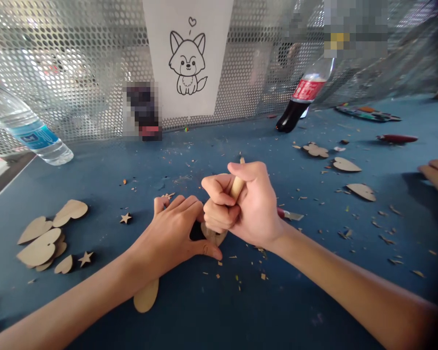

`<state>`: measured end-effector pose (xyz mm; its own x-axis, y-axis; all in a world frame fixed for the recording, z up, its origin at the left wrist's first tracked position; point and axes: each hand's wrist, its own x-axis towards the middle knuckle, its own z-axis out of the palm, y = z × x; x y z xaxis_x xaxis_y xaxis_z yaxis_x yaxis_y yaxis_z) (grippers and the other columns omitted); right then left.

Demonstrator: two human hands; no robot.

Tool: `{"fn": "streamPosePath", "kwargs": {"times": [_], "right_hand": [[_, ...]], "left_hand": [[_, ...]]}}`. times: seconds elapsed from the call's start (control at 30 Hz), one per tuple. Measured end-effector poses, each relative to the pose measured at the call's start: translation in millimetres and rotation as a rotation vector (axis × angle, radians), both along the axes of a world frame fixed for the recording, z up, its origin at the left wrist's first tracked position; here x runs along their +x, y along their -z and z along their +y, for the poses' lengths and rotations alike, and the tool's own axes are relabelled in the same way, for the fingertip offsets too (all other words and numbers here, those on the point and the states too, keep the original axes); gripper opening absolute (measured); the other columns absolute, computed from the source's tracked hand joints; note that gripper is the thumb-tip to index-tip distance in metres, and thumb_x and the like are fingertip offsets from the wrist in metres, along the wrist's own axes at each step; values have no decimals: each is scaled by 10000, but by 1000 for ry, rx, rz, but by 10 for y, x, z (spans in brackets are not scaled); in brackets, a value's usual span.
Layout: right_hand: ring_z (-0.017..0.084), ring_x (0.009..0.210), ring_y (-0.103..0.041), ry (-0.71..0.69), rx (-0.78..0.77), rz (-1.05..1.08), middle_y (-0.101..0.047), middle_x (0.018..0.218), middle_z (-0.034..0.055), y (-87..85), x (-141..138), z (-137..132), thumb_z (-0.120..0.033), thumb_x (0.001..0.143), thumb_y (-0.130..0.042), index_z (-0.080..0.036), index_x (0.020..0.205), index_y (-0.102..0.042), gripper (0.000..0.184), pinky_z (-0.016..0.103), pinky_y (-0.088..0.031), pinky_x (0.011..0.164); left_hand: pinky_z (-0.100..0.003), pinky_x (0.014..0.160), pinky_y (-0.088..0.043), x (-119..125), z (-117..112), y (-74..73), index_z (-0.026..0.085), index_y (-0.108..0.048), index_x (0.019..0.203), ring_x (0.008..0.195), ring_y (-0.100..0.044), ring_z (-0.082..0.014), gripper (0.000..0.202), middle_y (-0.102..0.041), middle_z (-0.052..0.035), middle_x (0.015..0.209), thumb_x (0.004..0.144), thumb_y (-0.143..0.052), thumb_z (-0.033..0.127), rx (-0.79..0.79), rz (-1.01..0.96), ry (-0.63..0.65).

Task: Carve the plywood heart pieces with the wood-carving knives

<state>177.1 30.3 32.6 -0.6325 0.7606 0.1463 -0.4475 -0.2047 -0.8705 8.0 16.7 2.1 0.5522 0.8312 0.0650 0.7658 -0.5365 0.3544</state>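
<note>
Right hand (246,206) is gripping a wooden stick (237,187) in a closed fist, thumb near its top end; lower end is hiding behind the fingers, so can't tell if it's touching anything. Left hand (178,221) is lying palm down, thumb spread from the fingers; can't tell if it's pinching anything. Wooden piece (215,237) is sitting on the bench (295,301) between left thumb and right fist, mostly covered. Main risk, my read: if the stick is carrying a sharp lower end, a slip could be going straight at the left thumb. Fist is also blocking the view of any contact point, so misplacement could be going unnoticed. Piece could be skidding too, since loose chips (263,276) are lying near it. Also, knife (294,216) is lying by the right wrist, blade bare; a backward sweep could be catching it
</note>
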Motion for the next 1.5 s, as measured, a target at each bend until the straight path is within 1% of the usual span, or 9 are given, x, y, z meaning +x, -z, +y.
{"fn": "streamPosePath", "kwargs": {"times": [0.2, 0.27, 0.53, 0.8, 0.97, 1.13, 1.27, 1.4, 1.5], "right_hand": [[77, 418, -147, -79, 288, -75, -190, 495, -95, 38, 17, -74, -530, 963, -313, -240, 622, -286, 448, 243, -142, 431], [76, 417, -141, -92, 275, -91, -209, 489, -92, 45, 5, -66, -548, 960, -315, -241, 623, -289, 456, 240, -135, 420], [55, 352, -65, 41, -248, 94, -146, 387, -115, 88, 1, 140, -552, 834, -412, -240, 539, -265, 454, 201, -161, 344], [70, 383, -39, 152, -524, 129, -140, 416, -113, 217, 10, 276, -451, 888, -365, -233, 552, -262, 413, 195, -109, 329], [72, 385, -40, 134, -493, 136, -124, 417, -109, 154, 21, 239, -462, 891, -357, -231, 549, -261, 424, 204, -105, 342], [76, 385, -81, 145, -273, 164, -142, 427, -94, -59, 137, 90, -524, 872, -380, -222, 547, -288, 453, 230, -152, 384], [92, 403, -139, 252, -124, 133, -173, 440, -76, -125, 246, 18, -542, 875, -386, -217, 533, -346, 473, 260, -212, 433], [112, 431, -189, 301, -83, 108, -201, 452, -51, -101, 286, 21, -521, 857, -411, -215, 490, -362, 479, 288, -229, 469], [113, 430, -183, 275, -65, 110, -183, 444, -44, -102, 293, 15, -536, 844, -428, -215, 460, -274, 523, 305, -213, 471]], "left_hand": [[-499, 929, -327, 3, -6, -21, 262, -654, 980, 1055, -589, -332, 538, -695, -3, 1047, 706, -740, 717, -11, -24, 15], [-505, 946, -322, 8, -11, -34, 266, -656, 986, 1075, -585, -330, 517, -693, -3, 1070, 722, -737, 704, -14, -26, 25], [-459, 891, -322, 21, -9, -28, 198, -572, 854, 882, -584, -266, 650, -623, 1, 867, 639, -728, 791, 26, 4, -17], [-438, 888, -277, 36, 0, -38, 193, -490, 796, 901, -571, -246, 643, -628, 26, 883, 655, -736, 770, 5, -15, -7], [-442, 890, -277, 31, -1, -57, 194, -486, 802, 900, -565, -243, 633, -636, 21, 900, 666, -738, 758, -2, -13, -3], [-470, 868, -293, 33, -54, -55, 190, -480, 769, 874, -564, -257, 634, -639, -20, 857, 779, -565, 818, 132, 51, -6], [-503, 891, -333, -12, -96, -170, 197, -487, 740, 860, -554, -277, 669, -622, -48, 835, 721, -558, 862, 235, 73, 36], [-453, 990, -366, -110, -71, -320, 237, -490, 1285, 1145, -545, -282, 541, -600, -69, 1291, 827, -700, 435, 12, -18, 323], [-423, 1003, -354, -127, -30, -296, 266, -459, 1362, 1168, -570, -245, 473, -612, -54, 1301, 918, -618, 225, 20, -15, 409]]}}
